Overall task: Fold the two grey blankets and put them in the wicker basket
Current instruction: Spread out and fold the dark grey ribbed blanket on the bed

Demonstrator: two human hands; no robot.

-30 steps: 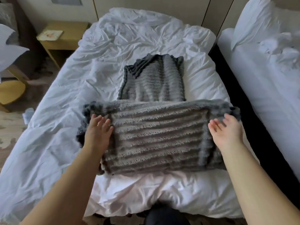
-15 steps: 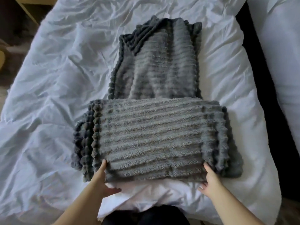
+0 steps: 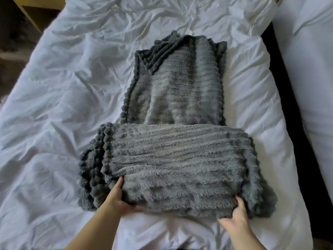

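Near grey blanket point(image 3: 176, 165), long axis left-right, near edge gripped by left hand point(image 3: 117, 197) and right hand point(image 3: 236, 215), far blanket point(image 3: 176, 87) lying straight beyond, basket unseen.

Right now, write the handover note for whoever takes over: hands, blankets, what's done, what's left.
Left hand: grips the front edge of the near blanket near its left corner, thumb on top.
Right hand: grips the same edge near the right corner.
Near blanket: folded into a wide slab on the bed, its far edge over the end of the far blanket.
Far blanket: folded lengthwise, one far corner turned back.
Done: both roughly folded.
Left: possibly another fold each, then both into the basket, which is out of view.
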